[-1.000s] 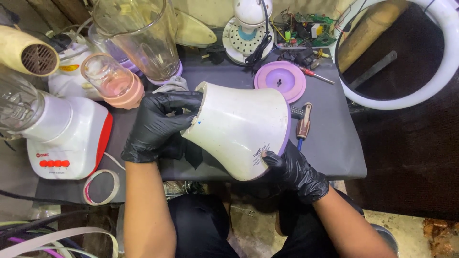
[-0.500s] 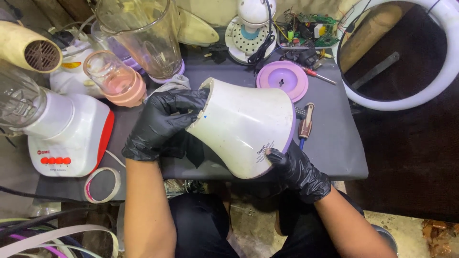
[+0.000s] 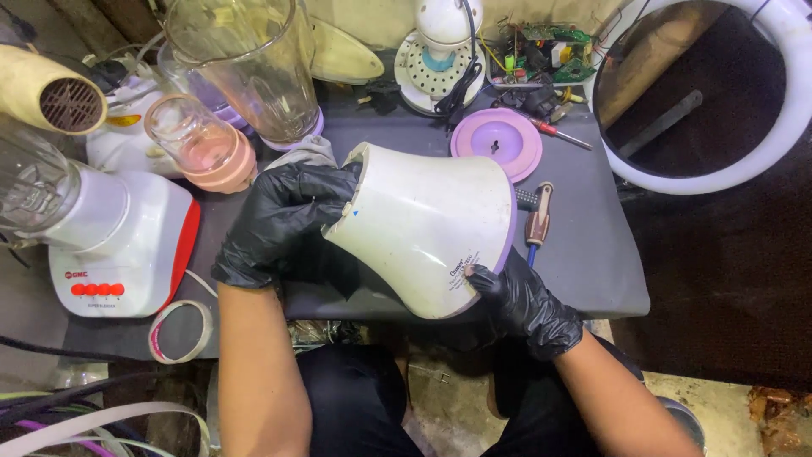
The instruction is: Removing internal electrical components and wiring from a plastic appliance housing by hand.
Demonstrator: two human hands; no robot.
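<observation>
White plastic blender base with purple rim (image 3: 423,224): stiff, smooth, probably slippery; hold both ends.
Left hand (image 3: 283,222): fingers curled on narrow end.
Right hand (image 3: 526,303): fingers pressing wide rim.

Centre: the blender base (image 3: 423,233) lies tilted over the near edge of the bench (image 3: 584,254), between the left hand (image 3: 283,220) and the right hand (image 3: 524,305).
Left: a blender (image 3: 110,245) stands on the bench, a tape roll (image 3: 179,332) before it.
Behind: a small jar (image 3: 199,144) and a tall jar (image 3: 245,68).
Right: a round lid (image 3: 496,142) behind, a screwdriver (image 3: 536,222) just beside the base.
Far right: a ring lamp (image 3: 761,144) off the bench.
</observation>
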